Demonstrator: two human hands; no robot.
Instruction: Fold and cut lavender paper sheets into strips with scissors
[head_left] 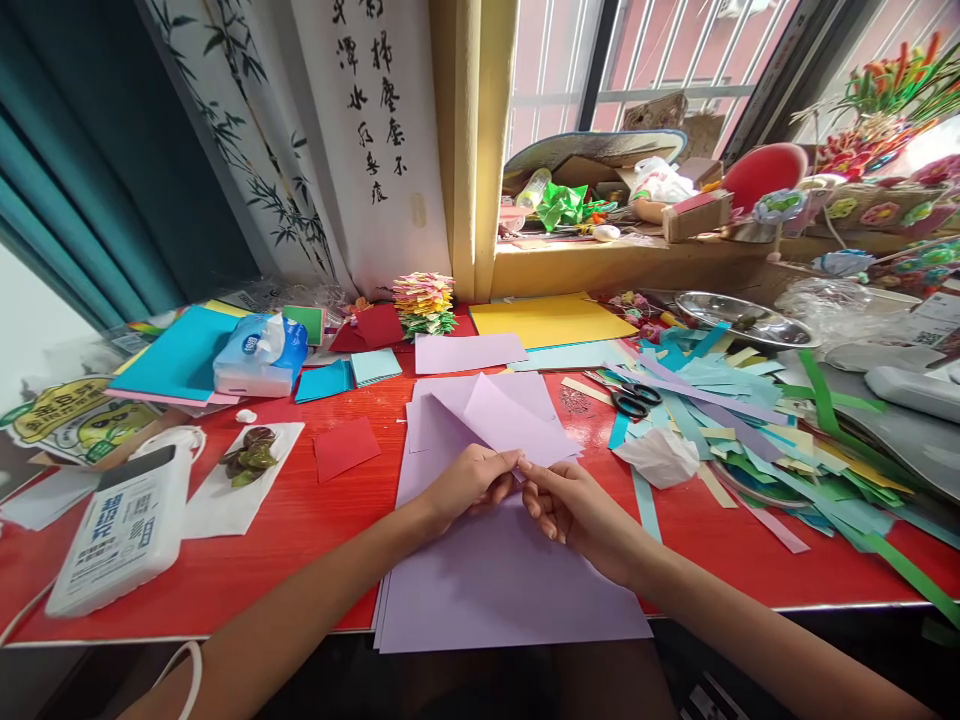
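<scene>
My left hand point(480, 480) and my right hand point(559, 500) meet over a stack of purple paper sheets point(510, 590) at the table's front edge. Both hands are closed in a pinch on the near corner of a smaller purple paper point(517, 420), which is partly folded over, with a flap standing up. The fingertips of the two hands almost touch. More purple pieces lie flat beneath it. Black-handled scissors point(636, 400) rest on the table to the right of the paper, next to a crumpled white tissue point(660, 457).
Many cut paper strips point(750, 420) are heaped on the right. A yellow sheet point(555, 320) and a folded-paper stack point(425, 303) are at the back. A tissue pack point(260, 355), a red paper square point(346, 449) and a white box-shaped device point(124, 535) lie on the left.
</scene>
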